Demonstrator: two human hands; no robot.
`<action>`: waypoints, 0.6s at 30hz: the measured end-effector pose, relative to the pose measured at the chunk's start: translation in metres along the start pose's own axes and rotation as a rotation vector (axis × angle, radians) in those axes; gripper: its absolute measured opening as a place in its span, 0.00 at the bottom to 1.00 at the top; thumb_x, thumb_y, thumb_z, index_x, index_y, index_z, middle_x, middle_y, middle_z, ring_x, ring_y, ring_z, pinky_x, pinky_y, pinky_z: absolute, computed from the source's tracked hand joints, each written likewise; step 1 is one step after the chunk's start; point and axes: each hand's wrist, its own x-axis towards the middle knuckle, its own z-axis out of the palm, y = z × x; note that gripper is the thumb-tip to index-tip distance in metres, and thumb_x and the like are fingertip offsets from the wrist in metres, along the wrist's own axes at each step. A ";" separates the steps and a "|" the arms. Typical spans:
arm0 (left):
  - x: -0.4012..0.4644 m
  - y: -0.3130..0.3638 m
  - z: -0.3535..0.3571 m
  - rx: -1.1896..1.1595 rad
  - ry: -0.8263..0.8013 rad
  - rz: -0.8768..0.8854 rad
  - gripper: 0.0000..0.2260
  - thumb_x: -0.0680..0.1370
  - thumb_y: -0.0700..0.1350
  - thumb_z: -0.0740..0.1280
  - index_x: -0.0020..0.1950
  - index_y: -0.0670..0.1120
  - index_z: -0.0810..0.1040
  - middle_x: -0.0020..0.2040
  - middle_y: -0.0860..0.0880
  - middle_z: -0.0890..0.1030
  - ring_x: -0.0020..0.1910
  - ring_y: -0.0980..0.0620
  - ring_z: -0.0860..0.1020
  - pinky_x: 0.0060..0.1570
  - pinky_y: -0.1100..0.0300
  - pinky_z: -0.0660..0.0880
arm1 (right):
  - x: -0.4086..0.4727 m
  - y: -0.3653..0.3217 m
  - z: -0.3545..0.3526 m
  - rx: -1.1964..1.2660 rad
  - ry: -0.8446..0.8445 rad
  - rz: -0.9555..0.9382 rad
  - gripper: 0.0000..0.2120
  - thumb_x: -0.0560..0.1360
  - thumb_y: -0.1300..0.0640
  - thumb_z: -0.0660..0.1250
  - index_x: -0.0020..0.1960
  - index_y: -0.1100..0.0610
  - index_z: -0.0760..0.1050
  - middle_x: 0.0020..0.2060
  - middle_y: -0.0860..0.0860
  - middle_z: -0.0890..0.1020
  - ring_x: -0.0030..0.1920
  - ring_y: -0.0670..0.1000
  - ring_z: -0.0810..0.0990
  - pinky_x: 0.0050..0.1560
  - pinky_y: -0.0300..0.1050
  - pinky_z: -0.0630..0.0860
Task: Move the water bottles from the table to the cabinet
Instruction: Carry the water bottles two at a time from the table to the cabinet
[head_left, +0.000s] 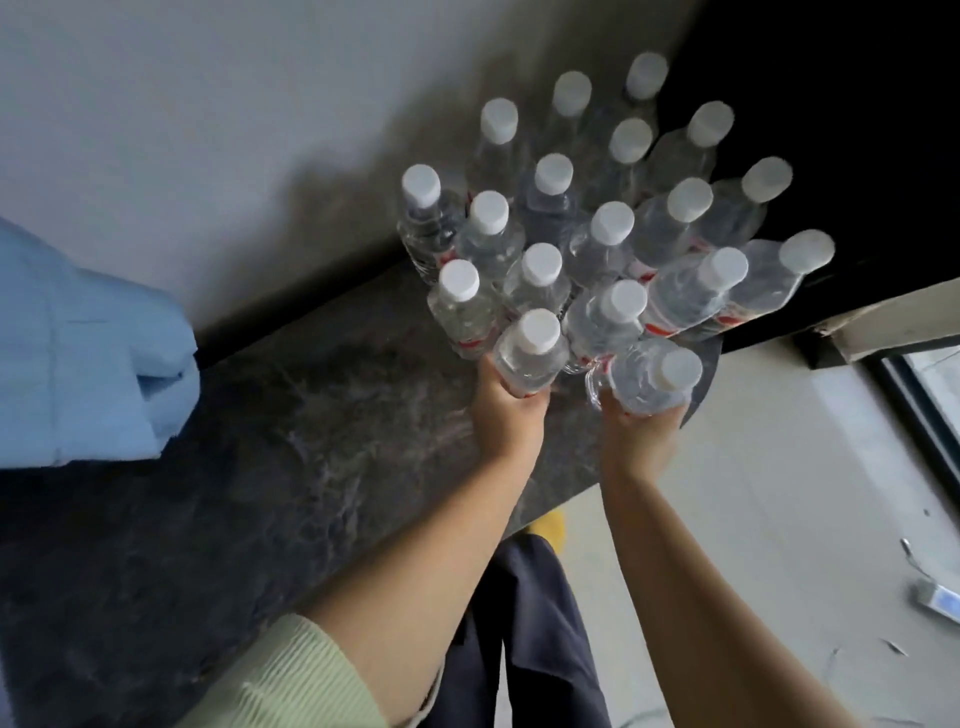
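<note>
Left hand: the left hand (511, 410) is wrapped round the body of the near-left bottle (527, 353), fingers closed on it from below in the view.
Right hand: the right hand (641, 431) is closed round the near-right bottle (649, 376), which leans with its cap toward 2 o'clock.
Task's things: the cluster of water bottles (597, 228) stands packed on the dark marbled counter (291, 426), at its far right corner, white caps up; the two held bottles are the nearest row of that cluster.
Key relation: each held bottle runs from its hand toward 12 to 1 o'clock, long axis roughly upright and cap away from the wrist; both arms reach in side by side, neither clearly nearer.
Contact: whether the two bottles are off the counter or resting on it cannot be told; both touch or nearly touch their neighbours behind.
Edges: the counter's front edge runs just under the right hand, with pale floor (779, 467) beyond at 4 o'clock; a wall (208, 104) closes the far side at 11 o'clock.
Open room: bare counter lies at 8 o'clock; a blue cloth (88, 353) sits at 9 o'clock, well apart.
Cabinet: not identifiable in view.
Judgement: pulling straight back toward 6 o'clock looks the clearest path, away from the packed neighbours.
</note>
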 end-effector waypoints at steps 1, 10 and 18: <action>0.004 -0.004 0.005 -0.013 0.016 0.012 0.25 0.68 0.37 0.77 0.62 0.41 0.75 0.56 0.47 0.81 0.56 0.48 0.79 0.50 0.67 0.68 | 0.007 0.002 0.003 -0.002 0.020 0.016 0.29 0.73 0.58 0.72 0.71 0.55 0.65 0.62 0.54 0.78 0.61 0.56 0.77 0.48 0.33 0.63; 0.001 -0.016 0.027 -0.026 0.007 0.077 0.28 0.70 0.33 0.74 0.67 0.36 0.69 0.58 0.51 0.74 0.57 0.57 0.73 0.50 0.83 0.65 | 0.038 0.008 -0.001 -0.046 -0.045 -0.006 0.34 0.73 0.52 0.73 0.73 0.53 0.60 0.67 0.51 0.75 0.65 0.56 0.74 0.53 0.38 0.63; 0.003 -0.009 0.017 0.036 -0.116 -0.008 0.33 0.70 0.34 0.74 0.72 0.38 0.63 0.66 0.41 0.74 0.62 0.50 0.74 0.53 0.74 0.66 | 0.037 0.018 -0.006 -0.074 -0.158 -0.057 0.38 0.71 0.54 0.74 0.74 0.54 0.58 0.68 0.51 0.74 0.65 0.55 0.75 0.67 0.52 0.71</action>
